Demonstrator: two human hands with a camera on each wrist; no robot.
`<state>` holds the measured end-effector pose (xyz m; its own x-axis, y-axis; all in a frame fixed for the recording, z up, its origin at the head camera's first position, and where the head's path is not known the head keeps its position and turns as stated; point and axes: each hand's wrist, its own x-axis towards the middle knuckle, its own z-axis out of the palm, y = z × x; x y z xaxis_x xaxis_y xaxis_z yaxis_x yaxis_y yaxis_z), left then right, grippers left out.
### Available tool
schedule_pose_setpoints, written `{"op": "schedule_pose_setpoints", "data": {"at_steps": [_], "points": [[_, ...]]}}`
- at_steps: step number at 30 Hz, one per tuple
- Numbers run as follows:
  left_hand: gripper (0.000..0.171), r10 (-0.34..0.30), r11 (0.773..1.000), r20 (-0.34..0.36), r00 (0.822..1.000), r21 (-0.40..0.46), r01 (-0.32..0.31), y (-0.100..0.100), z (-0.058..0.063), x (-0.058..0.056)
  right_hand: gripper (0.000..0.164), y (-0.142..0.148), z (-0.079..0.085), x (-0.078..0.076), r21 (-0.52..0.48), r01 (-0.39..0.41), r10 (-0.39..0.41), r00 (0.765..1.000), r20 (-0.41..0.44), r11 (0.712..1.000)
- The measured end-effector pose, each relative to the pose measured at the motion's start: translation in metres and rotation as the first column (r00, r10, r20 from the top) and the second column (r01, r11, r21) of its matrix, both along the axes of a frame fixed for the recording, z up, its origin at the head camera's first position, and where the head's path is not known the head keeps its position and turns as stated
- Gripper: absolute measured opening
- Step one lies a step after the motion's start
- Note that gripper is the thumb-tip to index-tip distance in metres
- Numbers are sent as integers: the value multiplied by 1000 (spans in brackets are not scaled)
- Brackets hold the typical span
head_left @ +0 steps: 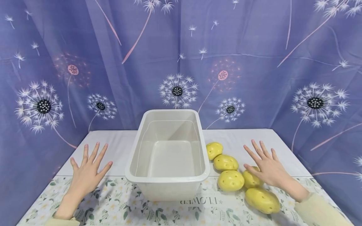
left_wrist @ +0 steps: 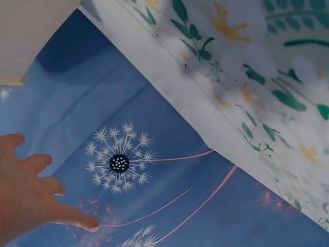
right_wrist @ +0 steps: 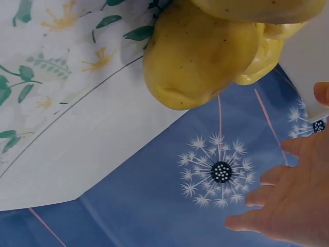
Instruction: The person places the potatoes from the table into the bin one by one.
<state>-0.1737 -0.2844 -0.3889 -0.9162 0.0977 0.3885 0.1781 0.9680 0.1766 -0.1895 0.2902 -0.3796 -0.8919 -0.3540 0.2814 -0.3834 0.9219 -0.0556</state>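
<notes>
My left hand is spread with straight fingers to the left of a pale grey plastic tub, holding nothing. On the other side my right hand has its fingers fanned out and is bare of any object. It overlaps the edge of one yellow potato in the head view. Several more potatoes lie in a loose group between the tub and that hand, among them one near the front and one by the tub's wall. The right wrist view shows a potato up close. Nothing lies inside the tub.
A white table top with a floral cloth lies under everything, with printed letters in front of the tub. Blue-violet curtains with a dandelion pattern hang behind and along both sides of the table.
</notes>
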Motion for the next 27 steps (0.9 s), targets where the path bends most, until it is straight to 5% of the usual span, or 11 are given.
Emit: {"op": "schedule_pose_setpoints", "data": {"at_steps": [27], "points": [[65,-78,996,-13,997,31,78,19,22,14,68,-7,9,9,-3,-42,42,999,-19,999]]}}
